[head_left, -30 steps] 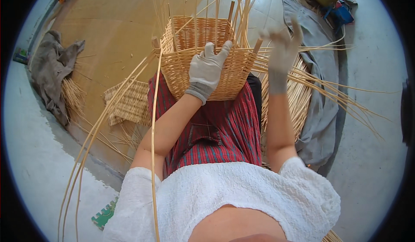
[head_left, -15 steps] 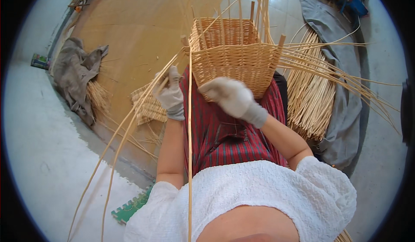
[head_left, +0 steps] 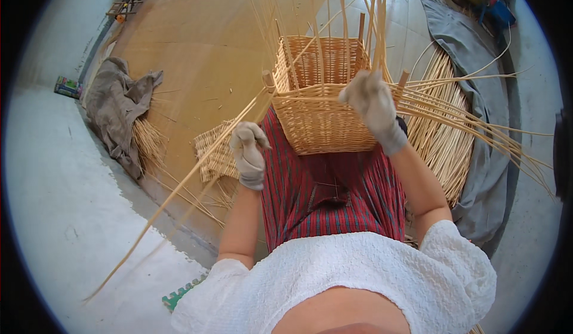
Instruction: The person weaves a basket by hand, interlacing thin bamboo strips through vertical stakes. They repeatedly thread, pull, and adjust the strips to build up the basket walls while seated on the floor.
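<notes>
A woven wicker basket [head_left: 334, 125] with square corners rests on my lap over a red striped cloth [head_left: 334, 200]. Thin upright rods rise from its rim, and short thick posts [head_left: 268, 81] stand at its corners. My right hand [head_left: 371, 104], in a pale glove, is closed at the near rim toward the right corner; a wicker rod [head_left: 307, 99] runs along the rim to it. My left hand [head_left: 248, 155], also gloved, has curled fingers just left of the basket. Long loose rods [head_left: 179, 198] slant past it from the left corner; whether it holds one is hidden.
A pile of rods [head_left: 439, 137] lies on the right, partly under grey cloth [head_left: 492, 161]. On the left, another grey cloth [head_left: 113, 116] covers a smaller bundle [head_left: 149, 140]. A flat woven piece [head_left: 216, 149] lies beside my left forearm. Several rods stick out rightward from the basket.
My right hand has moved up and right from the basket's front to its rim. The long rod that hung straight down over my lap is gone from there. My left hand has moved slightly lower.
</notes>
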`<state>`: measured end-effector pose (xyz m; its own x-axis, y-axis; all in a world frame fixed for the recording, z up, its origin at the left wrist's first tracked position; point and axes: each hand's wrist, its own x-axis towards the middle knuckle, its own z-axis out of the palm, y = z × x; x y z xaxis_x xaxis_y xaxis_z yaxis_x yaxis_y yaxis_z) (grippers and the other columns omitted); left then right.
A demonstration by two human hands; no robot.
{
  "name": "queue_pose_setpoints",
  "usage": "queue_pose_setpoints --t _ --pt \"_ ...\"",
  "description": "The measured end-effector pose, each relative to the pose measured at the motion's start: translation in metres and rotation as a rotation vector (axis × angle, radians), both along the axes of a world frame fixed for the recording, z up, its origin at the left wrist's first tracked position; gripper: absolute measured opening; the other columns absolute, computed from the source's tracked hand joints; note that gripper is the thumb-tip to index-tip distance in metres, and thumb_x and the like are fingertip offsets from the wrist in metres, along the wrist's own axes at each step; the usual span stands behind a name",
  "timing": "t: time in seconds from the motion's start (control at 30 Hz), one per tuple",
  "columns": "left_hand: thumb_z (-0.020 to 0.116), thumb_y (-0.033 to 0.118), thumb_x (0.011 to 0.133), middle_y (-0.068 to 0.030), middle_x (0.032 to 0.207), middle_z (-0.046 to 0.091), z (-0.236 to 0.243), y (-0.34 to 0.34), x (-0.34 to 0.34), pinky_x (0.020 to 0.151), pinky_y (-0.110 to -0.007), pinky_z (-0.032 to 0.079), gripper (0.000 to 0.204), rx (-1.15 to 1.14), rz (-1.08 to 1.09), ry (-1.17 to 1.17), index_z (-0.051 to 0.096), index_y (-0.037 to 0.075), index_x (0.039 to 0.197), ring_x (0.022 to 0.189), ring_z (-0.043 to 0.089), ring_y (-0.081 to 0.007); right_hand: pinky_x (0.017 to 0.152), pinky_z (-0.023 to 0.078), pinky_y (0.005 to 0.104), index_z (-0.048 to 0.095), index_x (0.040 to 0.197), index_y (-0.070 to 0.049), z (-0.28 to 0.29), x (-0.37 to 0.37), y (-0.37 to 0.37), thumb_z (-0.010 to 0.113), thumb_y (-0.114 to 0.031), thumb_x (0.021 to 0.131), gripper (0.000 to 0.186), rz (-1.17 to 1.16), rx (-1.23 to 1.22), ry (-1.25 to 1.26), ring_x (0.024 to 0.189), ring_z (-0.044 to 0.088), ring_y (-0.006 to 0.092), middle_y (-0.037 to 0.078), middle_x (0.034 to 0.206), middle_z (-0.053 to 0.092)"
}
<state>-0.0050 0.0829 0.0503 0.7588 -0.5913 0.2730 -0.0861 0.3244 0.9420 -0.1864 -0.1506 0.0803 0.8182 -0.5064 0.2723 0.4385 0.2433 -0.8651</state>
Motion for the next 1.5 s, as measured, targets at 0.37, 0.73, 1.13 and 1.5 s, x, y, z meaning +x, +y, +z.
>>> queue_pose_setpoints --t 0.37,0.73,1.13,1.5 --pt "0.084 0.033 0.09 -0.0024 0.121 0.054 -0.02 -0.101 0.062 0.104 -0.035 0.049 0.052 0.136 -0.236 0.09 0.055 0.009 0.126 0.108 0.056 -0.0146 0.082 0.059 0.0279 0.069 0.113 0.002 0.003 -0.003 -0.027 0.067 -0.009 0.102 0.016 -0.479 -0.187 0.427 0.096 0.072 0.0167 0.01 0.098 0.074" --pt "0.084 0.029 0.091 0.0023 0.104 0.061 -0.033 -0.12 0.028 0.093 -0.032 0.05 0.041 -0.044 0.12 0.023 0.059 0.009 0.117 0.093 0.058 -0.01 0.076 0.059 0.0374 0.047 0.144 -0.004 0.061 0.1 -0.034 0.055 -0.023 0.107 0.041 -0.605 -0.931 -0.013 0.099 0.074 0.0283 0.016 0.101 0.072" --pt "0.067 0.009 0.1 -0.0086 0.101 0.065 -0.026 -0.093 -0.025 0.089 -0.034 0.054 0.04 -0.002 0.369 -0.326 0.046 0.005 0.134 0.103 0.064 -0.0192 0.066 0.057 0.0255 0.064 0.122 -0.007 -0.026 -0.031 -0.027 0.057 -0.019 0.109 0.019 -0.647 -0.006 0.282 0.098 0.074 0.0171 0.009 0.113 0.075" --pt "0.063 0.039 0.104 -0.0076 0.077 0.067 0.018 -0.162 -0.025 0.066 -0.041 0.051 0.033 0.689 -0.055 -0.378 0.065 0.006 0.106 0.07 0.067 -0.0217 0.095 0.053 0.0325 0.045 0.153 -0.005 0.074 0.088 -0.056 0.051 0.002 0.095 0.059 -0.675 -0.771 0.056 0.123 0.06 0.0213 0.017 0.134 0.063"
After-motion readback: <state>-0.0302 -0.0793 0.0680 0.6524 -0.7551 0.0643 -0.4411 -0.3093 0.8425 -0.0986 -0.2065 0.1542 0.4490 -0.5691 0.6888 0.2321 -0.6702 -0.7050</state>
